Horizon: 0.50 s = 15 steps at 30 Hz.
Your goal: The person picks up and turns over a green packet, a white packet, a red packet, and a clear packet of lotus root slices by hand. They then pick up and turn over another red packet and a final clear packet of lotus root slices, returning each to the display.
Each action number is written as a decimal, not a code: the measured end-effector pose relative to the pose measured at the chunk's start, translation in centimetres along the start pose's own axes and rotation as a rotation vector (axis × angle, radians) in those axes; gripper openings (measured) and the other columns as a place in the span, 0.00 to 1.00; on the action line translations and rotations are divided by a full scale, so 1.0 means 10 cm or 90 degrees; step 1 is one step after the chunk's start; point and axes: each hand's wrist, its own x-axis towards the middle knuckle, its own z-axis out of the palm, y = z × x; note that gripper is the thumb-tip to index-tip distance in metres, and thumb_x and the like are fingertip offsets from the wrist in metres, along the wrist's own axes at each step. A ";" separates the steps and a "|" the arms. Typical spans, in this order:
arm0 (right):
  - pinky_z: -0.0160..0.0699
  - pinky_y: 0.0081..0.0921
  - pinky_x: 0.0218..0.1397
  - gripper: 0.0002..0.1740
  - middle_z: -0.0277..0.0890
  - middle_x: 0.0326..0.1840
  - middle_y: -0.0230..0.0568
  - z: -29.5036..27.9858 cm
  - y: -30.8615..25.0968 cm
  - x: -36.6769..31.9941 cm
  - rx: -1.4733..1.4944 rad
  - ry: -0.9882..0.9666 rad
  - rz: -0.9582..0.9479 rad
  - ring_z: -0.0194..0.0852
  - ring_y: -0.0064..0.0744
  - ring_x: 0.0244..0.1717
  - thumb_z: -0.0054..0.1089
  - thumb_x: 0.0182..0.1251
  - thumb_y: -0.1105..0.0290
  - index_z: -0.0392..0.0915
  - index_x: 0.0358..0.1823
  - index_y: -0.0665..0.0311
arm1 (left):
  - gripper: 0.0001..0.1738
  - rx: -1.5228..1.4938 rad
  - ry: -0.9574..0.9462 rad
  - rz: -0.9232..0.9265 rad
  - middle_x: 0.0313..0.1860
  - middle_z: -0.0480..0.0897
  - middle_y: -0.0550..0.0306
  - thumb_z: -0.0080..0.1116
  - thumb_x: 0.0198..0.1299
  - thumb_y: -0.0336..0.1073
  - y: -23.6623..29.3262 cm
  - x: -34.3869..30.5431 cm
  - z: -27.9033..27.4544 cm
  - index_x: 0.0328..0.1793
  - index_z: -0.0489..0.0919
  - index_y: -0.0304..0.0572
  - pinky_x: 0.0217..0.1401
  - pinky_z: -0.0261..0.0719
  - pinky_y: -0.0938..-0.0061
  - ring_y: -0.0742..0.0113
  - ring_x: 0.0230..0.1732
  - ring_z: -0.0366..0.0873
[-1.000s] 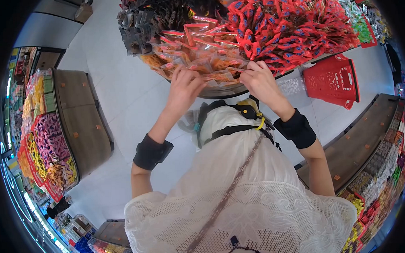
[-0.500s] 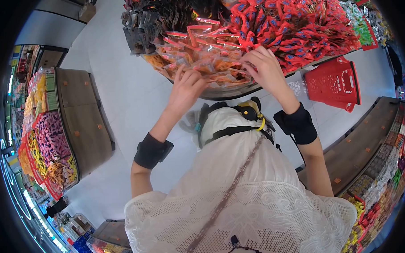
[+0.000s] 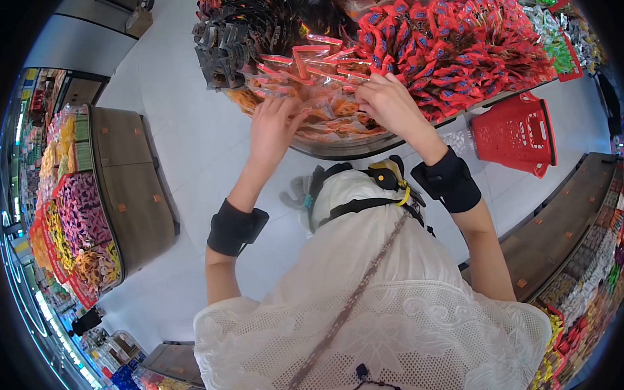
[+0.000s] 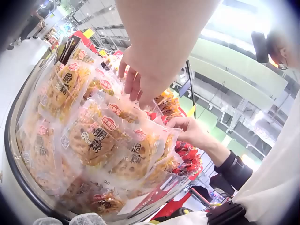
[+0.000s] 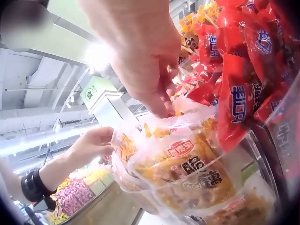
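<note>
Clear snack packets (image 4: 91, 138) with orange sliced contents and dark lettering stand crowded in a bin, also seen as packets (image 3: 337, 118) in the head view. My left hand (image 3: 274, 127) is over the left part of this pile, its loosely bent fingers (image 4: 133, 84) resting at the packet tops. At the right part, my right hand (image 3: 395, 109) pinches the upper edge of a lotus-root snack packet (image 5: 187, 164) between thumb and fingers. Red snack packets (image 5: 234, 103) lie right beside that hand.
Black packets (image 3: 218, 61) fill the bin's far left. A red basket (image 3: 509, 136) is on the floor at the right. The bin's rim (image 3: 351, 149) curves close in front of my body. Another display stand (image 3: 129, 187) is across the aisle at the left.
The right hand has moved up and left over the packets. My left hand has shifted slightly left and up. The bin sits a little lower and further right in the head view.
</note>
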 end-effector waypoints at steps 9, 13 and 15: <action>0.61 0.31 0.40 0.11 0.73 0.25 0.37 -0.10 -0.01 -0.01 0.016 0.000 0.030 0.71 0.37 0.33 0.60 0.42 0.77 0.69 0.29 0.61 | 0.14 -0.080 -0.081 -0.092 0.26 0.76 0.52 0.61 0.49 0.33 -0.04 0.00 0.08 0.39 0.68 0.42 0.32 0.70 0.60 0.50 0.32 0.75; 0.62 0.32 0.39 0.08 0.73 0.24 0.39 -0.14 0.00 0.00 0.001 -0.045 0.052 0.72 0.38 0.32 0.55 0.45 0.78 0.68 0.28 0.62 | 0.12 -0.013 -0.098 -0.061 0.25 0.78 0.53 0.61 0.50 0.32 0.04 -0.01 0.03 0.38 0.71 0.42 0.31 0.73 0.67 0.56 0.29 0.77; 0.62 0.33 0.38 0.06 0.73 0.24 0.40 0.01 -0.04 -0.04 -0.011 -0.018 0.019 0.72 0.40 0.31 0.53 0.46 0.78 0.67 0.27 0.62 | 0.11 -0.006 -0.099 -0.031 0.26 0.79 0.54 0.61 0.50 0.32 0.05 -0.01 0.01 0.39 0.74 0.42 0.31 0.74 0.70 0.59 0.29 0.78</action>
